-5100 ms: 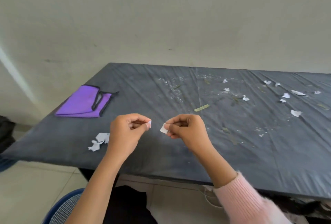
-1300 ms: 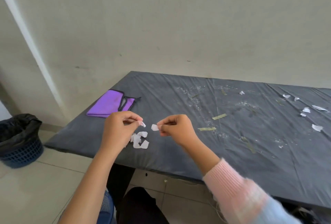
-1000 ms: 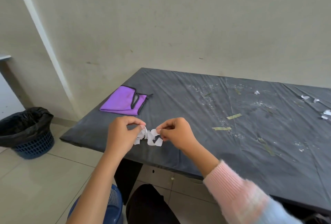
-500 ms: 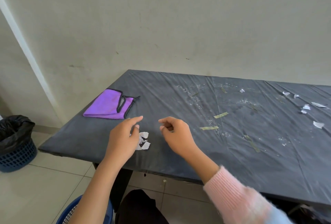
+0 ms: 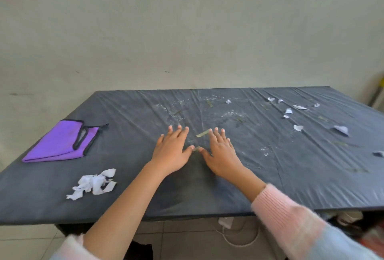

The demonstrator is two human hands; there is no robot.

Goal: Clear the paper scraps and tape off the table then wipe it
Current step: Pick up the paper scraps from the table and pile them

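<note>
A plain pale wall (image 5: 187,31) is standing behind a table (image 5: 145,203) wrapped in wrinkled dark plastic sheeting, seen from the head camera.

Both hands are lying flat on the sheeting near the table's middle, palms down, fingers straight and slightly spread, gripping nothing. The left hand (image 5: 173,151) is pointing towards one o'clock and the right hand (image 5: 221,153) towards eleven, so the thumb tips are nearly meeting. A small greenish bit of tape (image 5: 196,148) is sitting right between those thumb tips; whether they are touching it is unclear. A longer tape strip (image 5: 202,133) is lying at twelve o'clock from that bit, just beside the right hand's fingertips. A pink sleeve (image 5: 280,214) is covering the right forearm.

From the hands, a heap of paper scraps (image 5: 93,183) is resting at eight o'clock near the table's front edge. A folded purple cloth (image 5: 60,143) with dark trim is lying at nine o'clock, well apart from them. Loose white scraps (image 5: 298,127) are lying scattered between one and three o'clock, towards the far right side. White specks (image 5: 172,112) are dotting the sheeting at twelve o'clock. Another tape strip (image 5: 357,170) is lying at three o'clock near the right edge.
</note>
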